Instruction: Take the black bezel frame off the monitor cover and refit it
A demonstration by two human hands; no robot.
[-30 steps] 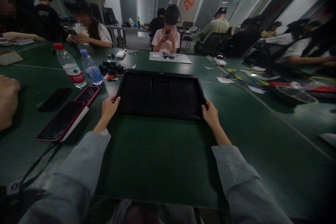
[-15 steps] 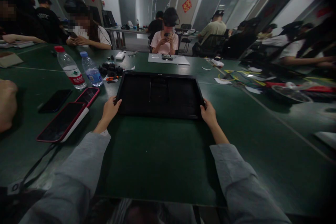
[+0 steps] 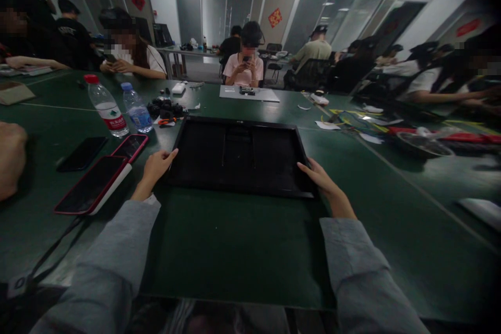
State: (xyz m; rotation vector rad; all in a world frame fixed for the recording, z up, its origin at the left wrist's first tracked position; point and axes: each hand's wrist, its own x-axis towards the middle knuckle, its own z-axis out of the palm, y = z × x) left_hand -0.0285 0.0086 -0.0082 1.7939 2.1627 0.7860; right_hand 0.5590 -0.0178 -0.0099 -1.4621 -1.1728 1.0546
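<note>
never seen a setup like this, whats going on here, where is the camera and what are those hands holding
There is no machine here: a person works bare-handed, and every picture comes from one camera worn on their head, looking forward and down. The left hand and right hand grip opposite sides of a shallow black panel above or on a green table. To its left are a red-capped bottle, a blue-capped bottle and three phone-like devices. The hand at the left edge seems to be someone else's.

Green table (image 3: 242, 250): two bottles (image 3: 138, 110), dark phone (image 3: 83, 153), possibly bowl (image 3: 421, 147).
</note>
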